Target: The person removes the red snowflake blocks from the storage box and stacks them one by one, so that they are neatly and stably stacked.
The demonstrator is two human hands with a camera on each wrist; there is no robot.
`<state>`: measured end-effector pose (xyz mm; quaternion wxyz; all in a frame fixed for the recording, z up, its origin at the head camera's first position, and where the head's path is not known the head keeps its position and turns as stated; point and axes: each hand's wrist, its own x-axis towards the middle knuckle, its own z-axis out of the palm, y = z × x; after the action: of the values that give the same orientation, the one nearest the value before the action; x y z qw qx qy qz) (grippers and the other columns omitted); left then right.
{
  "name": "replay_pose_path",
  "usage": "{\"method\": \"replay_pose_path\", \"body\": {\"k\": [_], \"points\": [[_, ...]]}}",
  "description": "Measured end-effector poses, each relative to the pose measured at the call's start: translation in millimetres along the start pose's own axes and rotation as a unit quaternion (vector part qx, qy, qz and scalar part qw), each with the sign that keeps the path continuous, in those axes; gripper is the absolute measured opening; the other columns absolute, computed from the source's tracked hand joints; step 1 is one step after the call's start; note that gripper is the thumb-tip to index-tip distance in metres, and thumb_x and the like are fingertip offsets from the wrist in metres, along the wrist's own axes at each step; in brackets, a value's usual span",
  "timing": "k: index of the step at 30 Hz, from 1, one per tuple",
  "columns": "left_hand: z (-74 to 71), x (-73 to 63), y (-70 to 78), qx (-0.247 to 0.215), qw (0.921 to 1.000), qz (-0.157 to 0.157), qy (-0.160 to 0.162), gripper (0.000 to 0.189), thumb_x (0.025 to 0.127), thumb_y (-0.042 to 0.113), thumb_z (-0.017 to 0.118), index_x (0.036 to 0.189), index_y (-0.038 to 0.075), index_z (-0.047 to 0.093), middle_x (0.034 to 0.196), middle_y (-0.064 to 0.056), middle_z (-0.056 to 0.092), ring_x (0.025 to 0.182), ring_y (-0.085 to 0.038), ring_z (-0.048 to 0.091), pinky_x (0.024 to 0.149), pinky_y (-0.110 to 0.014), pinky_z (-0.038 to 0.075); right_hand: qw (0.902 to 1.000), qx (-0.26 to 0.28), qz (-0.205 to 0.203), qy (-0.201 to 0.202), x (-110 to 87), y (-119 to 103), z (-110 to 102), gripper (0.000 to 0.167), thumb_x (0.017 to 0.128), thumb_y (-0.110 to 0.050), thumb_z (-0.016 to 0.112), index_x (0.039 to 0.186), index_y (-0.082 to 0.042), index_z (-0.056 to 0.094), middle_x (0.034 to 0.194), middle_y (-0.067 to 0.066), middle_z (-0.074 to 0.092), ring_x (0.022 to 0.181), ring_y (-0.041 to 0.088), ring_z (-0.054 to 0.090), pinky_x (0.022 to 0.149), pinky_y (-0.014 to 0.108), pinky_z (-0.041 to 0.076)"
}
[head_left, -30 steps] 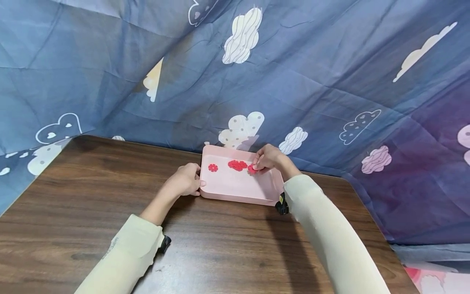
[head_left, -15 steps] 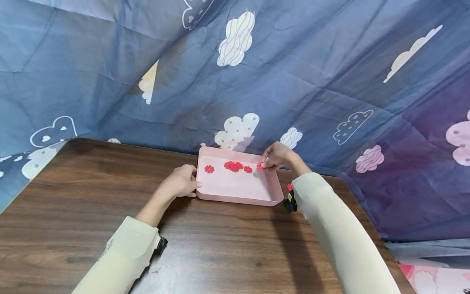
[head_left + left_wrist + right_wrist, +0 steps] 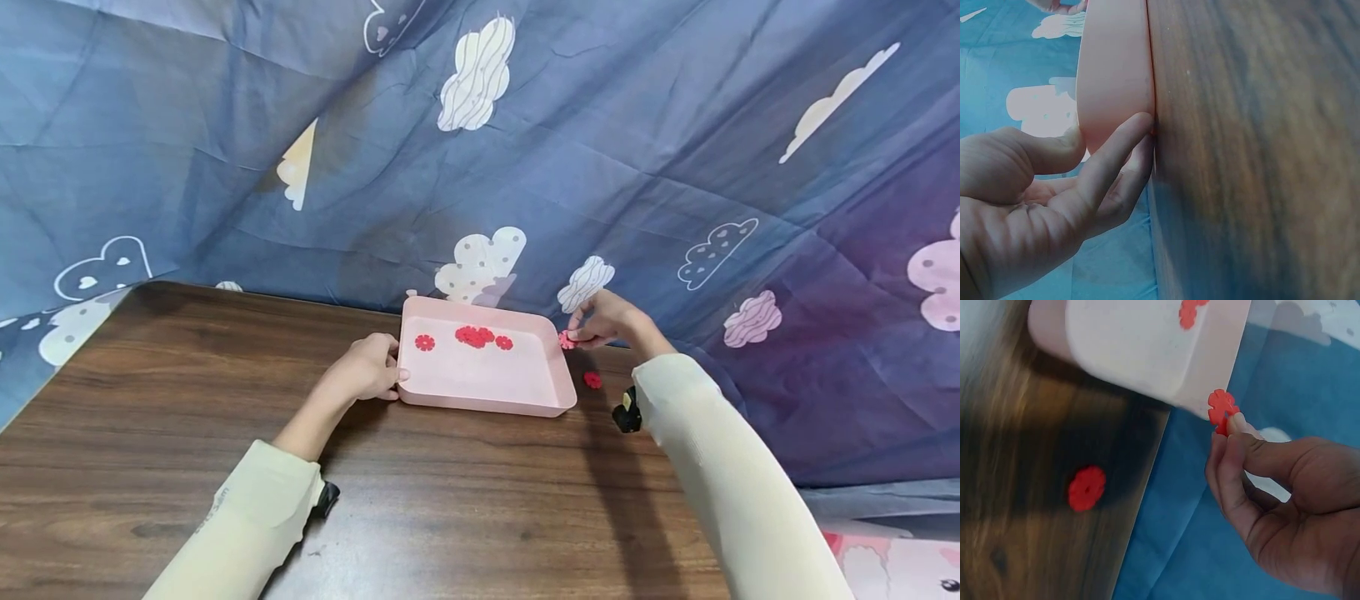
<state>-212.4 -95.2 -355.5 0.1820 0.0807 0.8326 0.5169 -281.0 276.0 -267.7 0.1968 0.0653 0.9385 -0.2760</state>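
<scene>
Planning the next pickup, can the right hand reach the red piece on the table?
Probably yes: the red piece lies uncovered near the right hand, though that hand pinches a red flower.

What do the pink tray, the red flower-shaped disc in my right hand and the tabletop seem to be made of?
Pink tray: probably moulded plastic with a matte finish, from its smooth, even walls and rounded corners; coated metal is possible.
Red flower-shaped disc: likely plastic, fairly matte, with even colour and neat notches.
Tabletop: wood or laminate, brown with dark grain and a sheen.
</scene>
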Motion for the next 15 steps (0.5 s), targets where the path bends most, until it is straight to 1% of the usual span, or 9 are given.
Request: {"method": "replay_pose_path", "body": {"k": [5, 9, 12, 15], "points": [[0.0, 0.0, 0.2, -0.004, 1.0000, 0.001, -0.002, 0.044, 0.103, -0.006, 0.063, 0.143, -0.016, 0.049, 0.119, -0.030, 0.063, 0.087, -0.023, 0.072, 0.078, -0.032, 0.072, 0.9994, 0.019, 0.030, 0.004, -4.5, 20.8, -4.9, 0.016, 0.096, 0.007, 0.074, 0.109, 0.013, 0.066, 0.073, 0.002, 0.069, 0.063, 0.007, 0.067, 0.067, 0.025, 0.070], [-0.8, -0.7, 0.5, -0.006, 1.0000, -0.002, -0.005, 0.045, 0.104, -0.006, 0.062, 0.146, -0.016, 0.048, 0.119, -0.029, 0.062, 0.086, -0.023, 0.071, 0.077, -0.031, 0.072, 0.9978, 0.045, 0.049, -0.005, -5.4, 40.3, -5.6, 0.015, 0.096, 0.011, 0.071, 0.109, 0.013, 0.064, 0.075, 0.002, 0.069, 0.065, 0.009, 0.070, 0.069, 0.025, 0.070], [-1.4, -0.9, 0.7, -0.005, 0.9999, -0.003, -0.009, 0.046, 0.104, -0.007, 0.061, 0.147, -0.016, 0.047, 0.118, -0.029, 0.062, 0.083, -0.021, 0.071, 0.077, -0.031, 0.072, 0.9969, 0.058, 0.051, -0.014, -5.2, 53.7, -5.6, 0.011, 0.097, 0.011, 0.069, 0.107, 0.012, 0.063, 0.078, 0.003, 0.070, 0.068, 0.010, 0.071, 0.072, 0.027, 0.071], [-1.2, -0.4, 0.8, -0.003, 0.9999, -0.001, -0.012, 0.046, 0.104, -0.007, 0.061, 0.146, -0.016, 0.047, 0.118, -0.029, 0.062, 0.082, -0.020, 0.070, 0.076, -0.030, 0.072, 0.9960, 0.072, 0.050, -0.022, -6.9, 62.5, -4.6, 0.009, 0.098, 0.012, 0.066, 0.107, 0.013, 0.063, 0.081, 0.004, 0.069, 0.072, 0.011, 0.071, 0.075, 0.029, 0.071]]}}
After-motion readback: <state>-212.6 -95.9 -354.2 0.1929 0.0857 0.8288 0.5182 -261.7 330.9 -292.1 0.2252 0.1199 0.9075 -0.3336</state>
